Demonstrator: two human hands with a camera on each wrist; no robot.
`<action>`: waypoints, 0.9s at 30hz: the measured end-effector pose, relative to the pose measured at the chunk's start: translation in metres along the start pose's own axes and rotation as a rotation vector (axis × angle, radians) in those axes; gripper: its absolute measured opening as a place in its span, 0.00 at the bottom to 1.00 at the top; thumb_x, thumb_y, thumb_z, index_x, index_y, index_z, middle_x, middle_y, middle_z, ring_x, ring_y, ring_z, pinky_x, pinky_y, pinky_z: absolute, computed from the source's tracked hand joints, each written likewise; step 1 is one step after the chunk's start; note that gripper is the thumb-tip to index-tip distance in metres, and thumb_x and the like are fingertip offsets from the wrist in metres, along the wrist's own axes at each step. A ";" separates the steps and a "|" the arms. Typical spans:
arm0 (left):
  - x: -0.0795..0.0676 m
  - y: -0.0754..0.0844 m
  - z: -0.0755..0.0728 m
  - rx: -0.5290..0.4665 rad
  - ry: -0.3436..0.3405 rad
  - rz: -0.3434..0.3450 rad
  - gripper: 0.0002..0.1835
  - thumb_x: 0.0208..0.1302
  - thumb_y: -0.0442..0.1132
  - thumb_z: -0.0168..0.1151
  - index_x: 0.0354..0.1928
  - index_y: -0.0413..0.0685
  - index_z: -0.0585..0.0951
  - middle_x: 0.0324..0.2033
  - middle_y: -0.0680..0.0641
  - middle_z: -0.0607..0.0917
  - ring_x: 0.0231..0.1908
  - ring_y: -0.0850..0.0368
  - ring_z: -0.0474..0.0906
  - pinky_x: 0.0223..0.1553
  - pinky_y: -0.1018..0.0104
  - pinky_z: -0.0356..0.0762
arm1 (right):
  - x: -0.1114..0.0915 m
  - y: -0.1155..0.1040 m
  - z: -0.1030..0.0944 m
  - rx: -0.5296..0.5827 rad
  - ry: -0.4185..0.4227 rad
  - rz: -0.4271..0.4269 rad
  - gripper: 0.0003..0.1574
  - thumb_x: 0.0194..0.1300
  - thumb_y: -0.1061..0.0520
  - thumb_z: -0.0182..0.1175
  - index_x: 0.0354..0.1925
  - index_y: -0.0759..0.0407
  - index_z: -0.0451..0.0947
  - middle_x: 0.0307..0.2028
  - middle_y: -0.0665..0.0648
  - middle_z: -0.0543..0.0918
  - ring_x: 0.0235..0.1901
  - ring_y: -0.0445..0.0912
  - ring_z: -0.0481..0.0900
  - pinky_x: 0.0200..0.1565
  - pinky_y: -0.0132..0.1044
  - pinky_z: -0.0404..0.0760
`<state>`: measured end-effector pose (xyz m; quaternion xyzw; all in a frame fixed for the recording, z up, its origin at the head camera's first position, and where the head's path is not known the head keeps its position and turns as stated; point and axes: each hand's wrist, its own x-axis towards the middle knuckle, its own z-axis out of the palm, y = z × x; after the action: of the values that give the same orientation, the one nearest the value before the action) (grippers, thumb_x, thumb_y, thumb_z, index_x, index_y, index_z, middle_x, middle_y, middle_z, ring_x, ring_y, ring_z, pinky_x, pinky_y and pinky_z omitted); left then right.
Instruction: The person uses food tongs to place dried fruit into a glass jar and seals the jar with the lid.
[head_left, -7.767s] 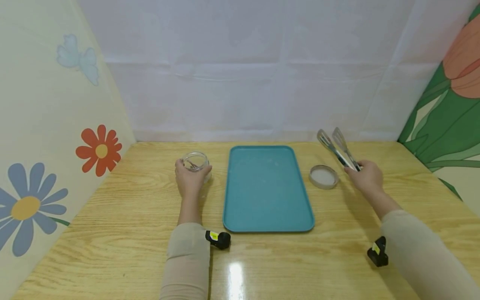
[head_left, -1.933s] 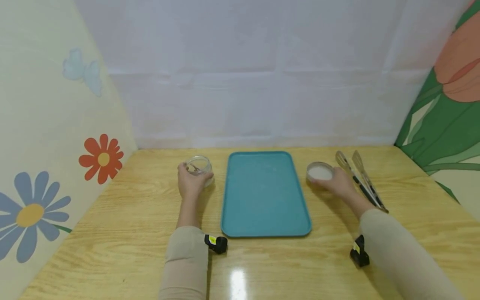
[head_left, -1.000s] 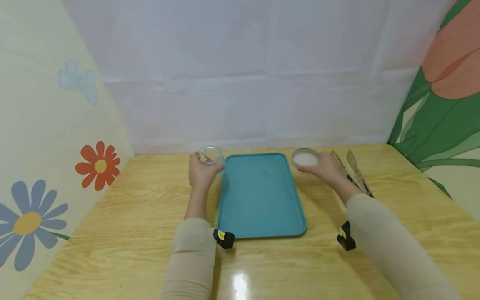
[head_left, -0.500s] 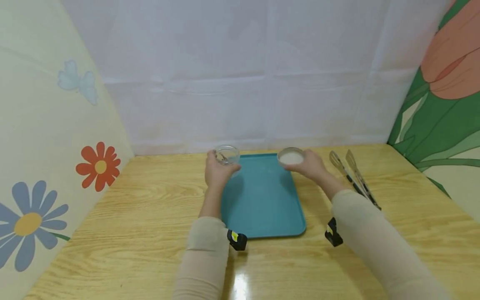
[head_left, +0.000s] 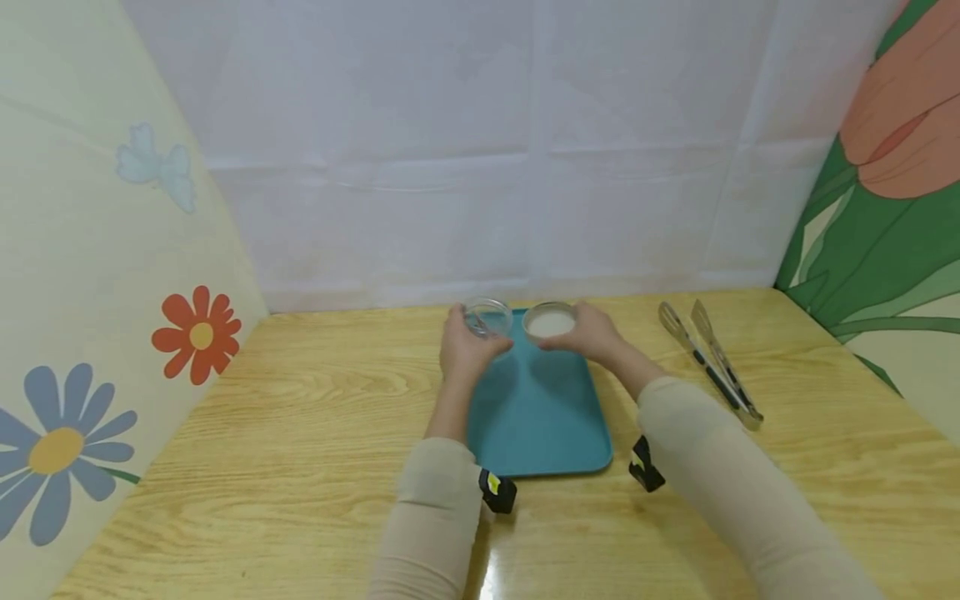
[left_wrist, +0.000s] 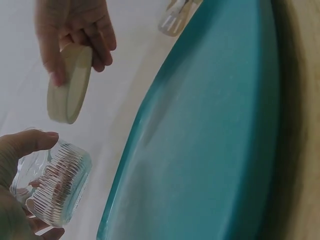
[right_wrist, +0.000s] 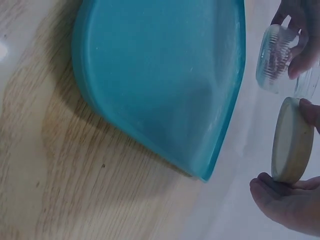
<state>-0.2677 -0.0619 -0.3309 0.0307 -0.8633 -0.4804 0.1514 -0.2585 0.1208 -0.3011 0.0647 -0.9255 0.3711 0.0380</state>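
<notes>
Over the far part of the blue tray (head_left: 540,421), my left hand (head_left: 463,357) grips a clear ribbed glass jar (head_left: 489,318), thumb on the near side. Some thin brownish pieces show inside the jar (left_wrist: 59,182). Close to its right, my right hand (head_left: 596,335) holds a shallow round lid (head_left: 551,323) by its edge, white face up. In the right wrist view the side of the lid (right_wrist: 291,142) looks pale beige, with thumb and fingers at opposite edges. Jar and lid are side by side above the tray, a narrow gap between them in the head view.
Metal tongs (head_left: 708,360) with slotted heads and black grips lie on the wooden table (head_left: 315,433), right of the tray. A white cloth backdrop (head_left: 420,167) rises behind the table. Flower-painted panels (head_left: 82,275) stand at both sides.
Earlier my right hand held the tongs; they now lie on the table, and it took up the lid. Both hands lifted jar and lid and brought them inward over the tray.
</notes>
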 end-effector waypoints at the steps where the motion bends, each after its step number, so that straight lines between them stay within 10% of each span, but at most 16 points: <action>1: -0.001 0.000 0.001 0.002 -0.003 0.010 0.46 0.30 0.43 0.73 0.56 0.42 0.62 0.48 0.41 0.71 0.47 0.46 0.67 0.46 0.54 0.66 | 0.000 0.000 0.000 -0.007 0.001 -0.006 0.42 0.38 0.48 0.69 0.45 0.72 0.65 0.38 0.66 0.72 0.36 0.56 0.70 0.37 0.46 0.70; 27: -0.014 0.006 0.024 0.060 -0.030 0.029 0.42 0.28 0.46 0.73 0.52 0.47 0.65 0.45 0.43 0.74 0.43 0.48 0.71 0.38 0.53 0.70 | -0.002 -0.007 -0.023 -0.015 -0.064 -0.016 0.48 0.42 0.47 0.67 0.55 0.68 0.58 0.45 0.65 0.69 0.40 0.56 0.69 0.38 0.46 0.72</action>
<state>-0.2611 -0.0366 -0.3409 0.0155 -0.8799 -0.4525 0.1444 -0.2553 0.1314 -0.2802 0.0834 -0.9286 0.3615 0.0119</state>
